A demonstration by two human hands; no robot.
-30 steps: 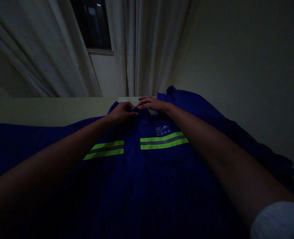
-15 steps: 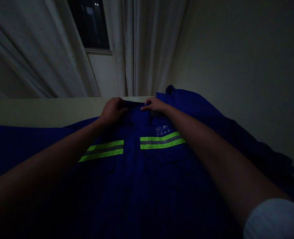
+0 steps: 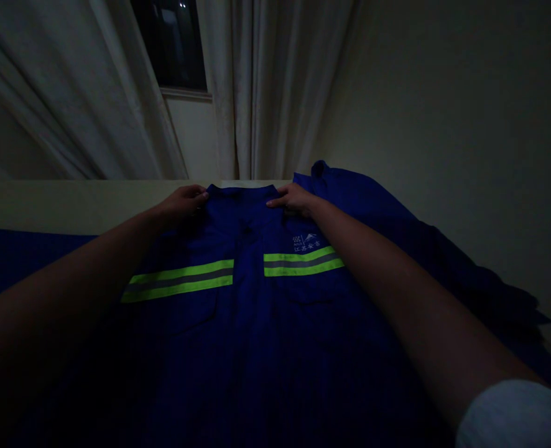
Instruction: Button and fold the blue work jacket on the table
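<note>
A blue work jacket with lime reflective stripes (image 3: 247, 298) is spread on a pale flat surface (image 3: 70, 205), its flapped chest pocket (image 3: 308, 292) lying flat. The left hand (image 3: 182, 202) and right hand (image 3: 294, 198) are held slightly curled, well apart, either side of the collar (image 3: 240, 191); whether cloth is pinched cannot be told.

Room as I viewed it remotely: off-white curtains (image 3: 266, 81) hung in long folds beside a dark window (image 3: 170, 43), which showed small points of light above its pale sill (image 3: 185, 94). A plain cream wall (image 3: 443, 106) filled the right. A pale flat surface (image 3: 70, 202) lay below. Lighting was dim.
</note>
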